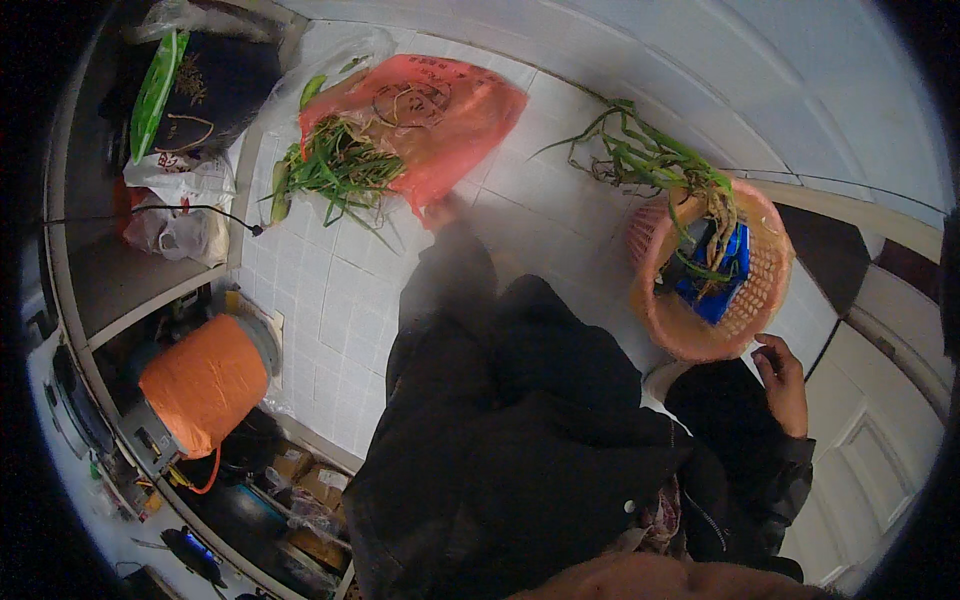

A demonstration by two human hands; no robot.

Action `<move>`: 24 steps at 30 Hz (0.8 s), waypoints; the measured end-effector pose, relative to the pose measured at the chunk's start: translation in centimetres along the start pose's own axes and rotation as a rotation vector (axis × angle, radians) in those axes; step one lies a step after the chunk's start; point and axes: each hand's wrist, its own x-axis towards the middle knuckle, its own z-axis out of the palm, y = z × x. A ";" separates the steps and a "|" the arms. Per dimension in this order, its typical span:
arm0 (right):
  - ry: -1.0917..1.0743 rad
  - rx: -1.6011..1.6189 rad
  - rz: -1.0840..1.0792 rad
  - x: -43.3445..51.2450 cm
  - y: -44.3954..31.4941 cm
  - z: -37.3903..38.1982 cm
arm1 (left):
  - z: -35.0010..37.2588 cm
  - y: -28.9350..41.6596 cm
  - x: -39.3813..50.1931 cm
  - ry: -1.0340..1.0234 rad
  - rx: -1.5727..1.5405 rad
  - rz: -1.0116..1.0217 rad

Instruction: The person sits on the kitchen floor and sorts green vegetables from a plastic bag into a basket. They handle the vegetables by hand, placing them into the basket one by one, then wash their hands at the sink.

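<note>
At the lower corner of a red plastic bag (450,112), my left hand (442,214) grips the film, which narrows to a point there; its fingers are blurred. The bag bears print and lies on the white tiled floor (352,300). Green leafy stalks (341,169) spill from its mouth. My right hand (784,382) holds nothing, fingers slightly curled and apart, close to the rim of a pink plastic basket (776,300); contact is unclear. Long green onions (645,150) hang over the basket's far rim, roots inward, above a blue packet (709,300).
On the left, a shelf (105,300) holds a dark paper bag (217,90) and white plastic bags (180,217). Below it stands an orange-covered cylinder (206,382). A black cable (187,208) crosses the shelf edge. White cabinet doors (862,465) flank my right side.
</note>
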 end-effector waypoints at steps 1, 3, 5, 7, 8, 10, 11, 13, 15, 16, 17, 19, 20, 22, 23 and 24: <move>0.002 -0.001 -0.003 0.1 -0.1 -0.1 | -0.9 0.7 0.1 -0.018 -0.088 0.013; 0.001 -0.005 -0.005 0.2 -0.3 -0.3 | -1.7 1.7 0.3 -0.003 -0.102 0.142; 0.003 -0.003 -0.006 0.3 -0.4 -0.5 | -1.7 1.8 0.7 -0.097 -0.143 0.134; 0.006 -0.002 -0.025 0.2 -0.3 -0.6 | -1.1 1.3 0.8 -0.259 -0.235 0.025; 0.008 -0.003 -0.056 0.1 -0.1 -0.6 | -0.9 1.1 0.4 -0.333 -0.101 0.052; 0.004 0.016 -0.059 -0.2 0.2 -0.6 | -1.4 0.6 -0.3 -0.529 0.313 0.006; 0.002 0.023 -0.071 -0.3 0.3 -0.7 | -1.9 1.0 -1.5 -0.464 0.269 0.017; 0.003 0.024 -0.083 -0.8 0.4 -0.8 | -3.6 3.2 -4.8 -0.390 0.191 0.010; 0.014 0.029 -0.097 -1.4 0.4 -0.9 | -6.8 6.1 -7.0 -0.476 -0.246 -0.003; 0.020 0.033 -0.104 -1.8 0.3 -0.9 | -8.7 8.1 -7.8 -0.545 -0.461 -0.027; 0.023 0.034 -0.098 -2.2 0.3 -0.8 | -10.6 10.6 -8.5 -0.572 -0.517 0.032; 0.035 0.033 -0.100 -3.2 0.4 -0.7 | -15.0 16.4 -8.7 -0.668 -0.578 0.104; 0.049 0.032 -0.090 -3.9 0.7 -0.8 | -17.7 19.0 -7.9 -0.699 -0.634 0.198; 0.064 -0.033 -0.125 -4.8 1.4 -0.7 | -23.1 24.6 -6.9 -0.837 -0.717 0.328; 0.070 -0.053 -0.126 -5.3 1.8 -0.7 | -25.8 27.1 -6.5 -0.943 -0.716 0.422; 0.061 -0.013 -0.166 -6.0 2.3 -0.8 | -28.1 29.6 -5.7 -0.995 -0.786 0.562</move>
